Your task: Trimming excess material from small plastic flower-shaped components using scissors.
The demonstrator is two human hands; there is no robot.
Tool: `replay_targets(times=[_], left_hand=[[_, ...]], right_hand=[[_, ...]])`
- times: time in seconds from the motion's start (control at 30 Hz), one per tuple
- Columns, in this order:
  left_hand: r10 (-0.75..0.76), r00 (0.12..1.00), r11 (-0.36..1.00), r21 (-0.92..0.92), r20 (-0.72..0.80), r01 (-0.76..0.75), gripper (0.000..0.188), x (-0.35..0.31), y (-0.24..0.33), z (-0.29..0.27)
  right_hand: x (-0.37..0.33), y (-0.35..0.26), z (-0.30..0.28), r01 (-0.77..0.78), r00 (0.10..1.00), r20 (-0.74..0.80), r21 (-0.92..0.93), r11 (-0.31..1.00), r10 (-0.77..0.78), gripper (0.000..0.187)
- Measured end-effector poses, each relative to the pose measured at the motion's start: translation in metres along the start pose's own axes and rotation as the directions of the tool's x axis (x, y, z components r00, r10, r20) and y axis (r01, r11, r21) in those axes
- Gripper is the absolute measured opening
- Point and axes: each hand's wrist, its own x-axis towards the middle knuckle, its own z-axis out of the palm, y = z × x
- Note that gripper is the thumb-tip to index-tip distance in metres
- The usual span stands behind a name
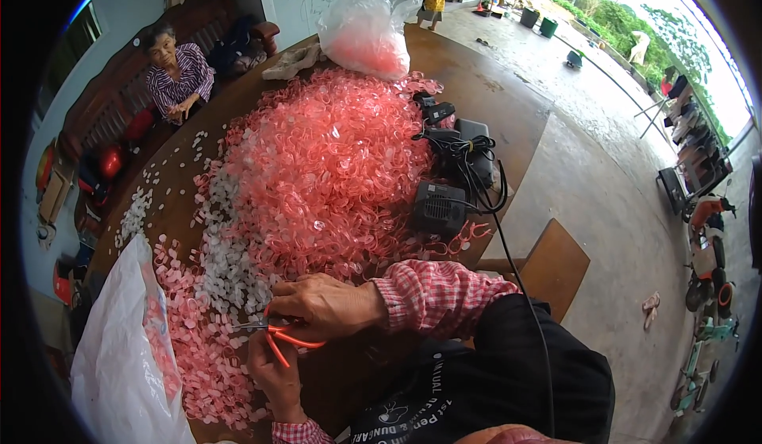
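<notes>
My right hand [325,305] is closed around small cutting pliers [284,338] with orange-red handles; their metal jaws point left. Just below, my left hand [275,372] has its fingers bent close to the jaws, and what they pinch is hidden. Beyond both hands rises a large heap of pink translucent plastic loops [325,166]. Pale clear plastic bits [230,273] lie along the heap's left side. Flat pink plastic pieces [206,357] spread to the left of my hands, beside a white plastic bag [119,357] with pink pieces at its opening.
Black power adapters [439,207] and a coiled black cable [468,149] sit right of the heap; the cable runs across my body. A clear bag of pink pieces [369,35] stands at the far table edge. One person [178,79] sits at the far left; a child [432,3] stands behind.
</notes>
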Motion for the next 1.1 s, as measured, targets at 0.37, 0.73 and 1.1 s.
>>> replay_targets(times=[0.37,0.73,1.1], left_hand=[[-0.178,0.974,0.905,-0.412,-0.143,0.105,0.016,-0.005,-0.015,-0.005],[-0.357,0.934,0.461,-0.865,0.026,0.201,0.02,0.012,-0.021,-0.008],[-0.332,0.931,0.372,-0.886,0.151,0.276,0.021,0.002,-0.024,-0.007]], right_hand=[[-0.003,0.012,0.007,0.097,0.991,-0.065,-0.25,0.963,-0.116,0.031],[0.01,0.013,-0.005,-0.048,0.999,-0.022,-0.295,0.954,0.043,0.028],[-0.004,0.008,0.01,0.065,0.994,0.101,-0.339,0.938,-0.033,0.047]])
